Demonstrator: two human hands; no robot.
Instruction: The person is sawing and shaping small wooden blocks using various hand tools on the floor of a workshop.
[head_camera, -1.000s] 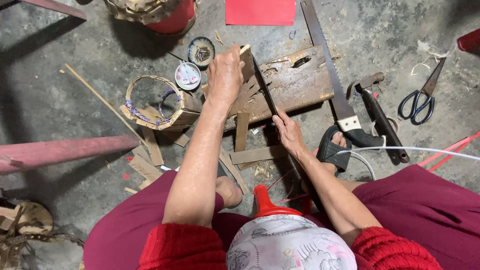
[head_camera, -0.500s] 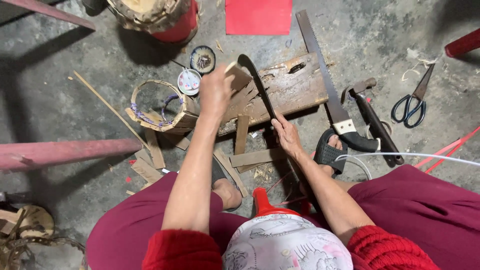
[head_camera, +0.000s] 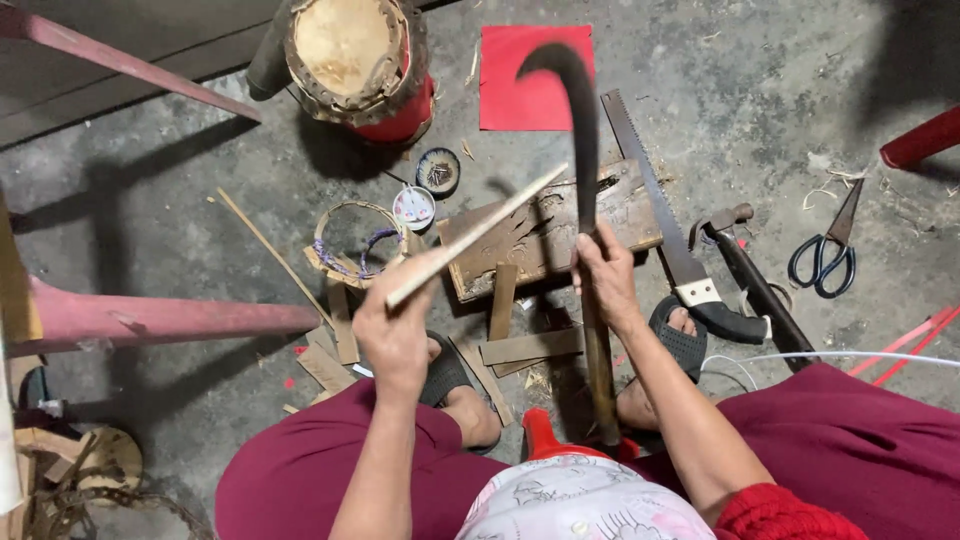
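My left hand (head_camera: 396, 332) grips a thin pale bamboo strip (head_camera: 478, 234) that slants up to the right above a worn wooden block (head_camera: 530, 240) on the floor. My right hand (head_camera: 604, 274) is closed around the wooden handle of a long curved dark knife (head_camera: 578, 110), held upright with its hooked tip over a red sheet (head_camera: 520, 98). The strip's far end sits close to the blade. Several cut wooden slats (head_camera: 505, 330) lie below the block, between my sandalled feet.
A handsaw (head_camera: 655, 215), hammer (head_camera: 745, 265) and scissors (head_camera: 828, 252) lie right of the block. A small woven frame (head_camera: 352, 245), two round tins (head_camera: 426, 190), a drum-like basket (head_camera: 352, 60) and a pink bar (head_camera: 160, 318) are to the left. White and red cords run at the right.
My right hand took up the knife and raised it upright. My left hand lifted off the block and pulled back towards me, holding the bamboo strip.
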